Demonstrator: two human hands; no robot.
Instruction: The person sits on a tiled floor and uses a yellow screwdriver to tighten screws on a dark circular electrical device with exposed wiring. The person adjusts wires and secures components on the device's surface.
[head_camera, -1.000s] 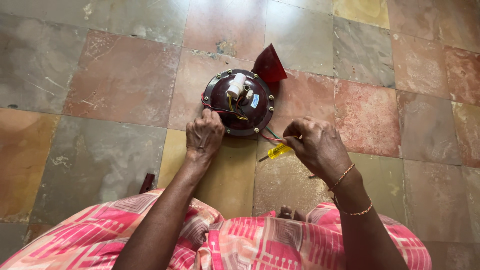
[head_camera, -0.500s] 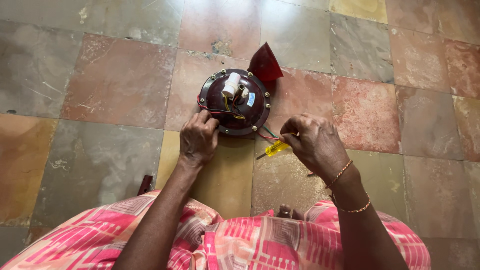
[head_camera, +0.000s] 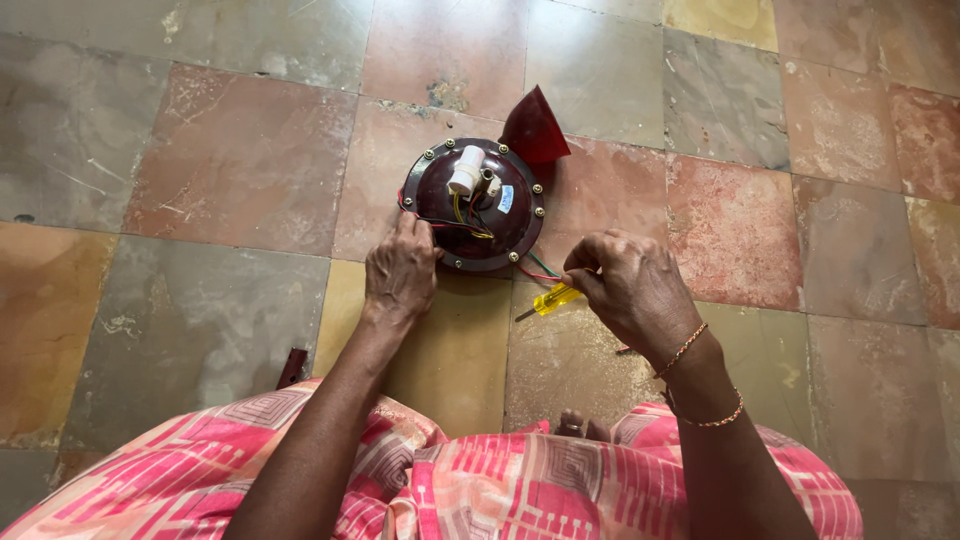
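Stone floor tiles (head_camera: 220, 160) carry a round motor housing (head_camera: 473, 205); left hand (head_camera: 400, 275) rests fingers loosely apart on its rim, right hand (head_camera: 630, 290) pinches a yellow screwdriver (head_camera: 552, 299).

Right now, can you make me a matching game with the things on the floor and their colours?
Things:
1. round disc with wires
2. screwdriver handle
3. small cylinder on the disc
4. triangular piece behind the disc

Colours:
A. white
B. red
C. dark maroon
D. yellow

Pairs: 1-C, 2-D, 3-A, 4-B

The left hand touches the disc's edge; the right hand holds the screwdriver.
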